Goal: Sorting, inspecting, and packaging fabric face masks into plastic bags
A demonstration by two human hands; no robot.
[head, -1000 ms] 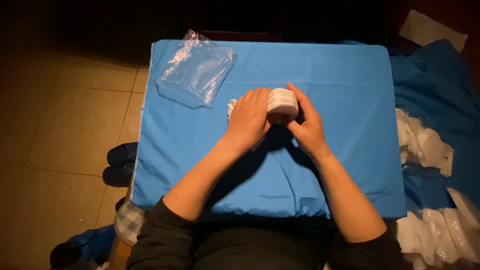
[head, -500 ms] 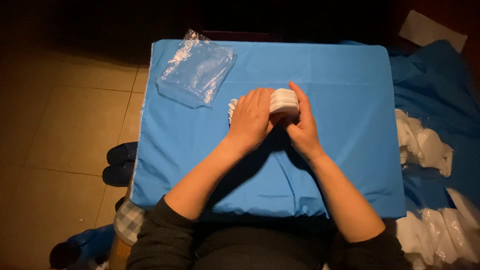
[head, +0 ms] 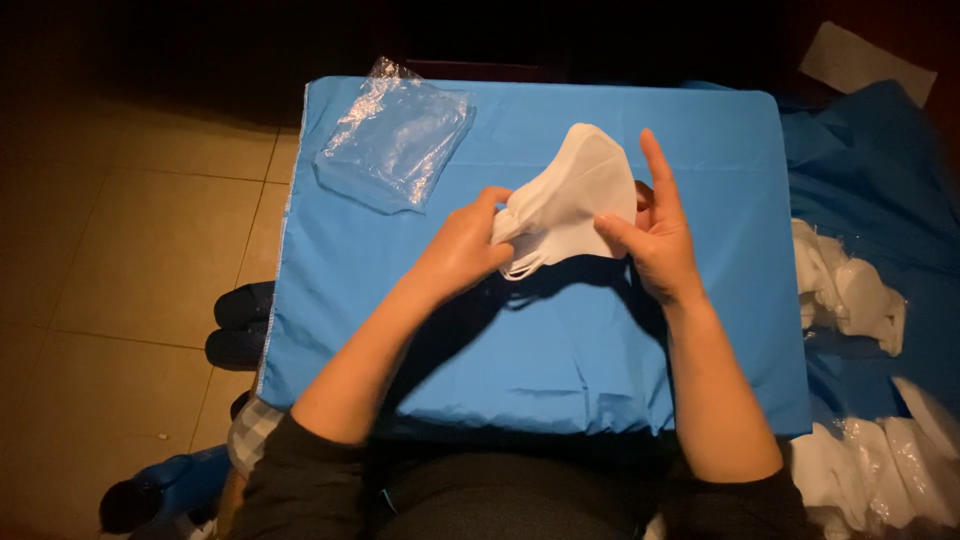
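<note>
At frame centre, above the blue surface (head: 540, 350), both hands hold a white mask (head: 570, 200): left hand (head: 462, 250) pinches its lower-left edge (loops dangling), right hand (head: 655, 235) supports its right side, forefinger extended.

A clear, crumpled plastic bag (head: 397, 140) is laid flat on the far left corner of the blue cloth-covered table (head: 560, 330). More clear plastic wrappers with white contents (head: 880, 470) are piled at the lower right, beside the table. No labels, signs or screens are seen.
</note>
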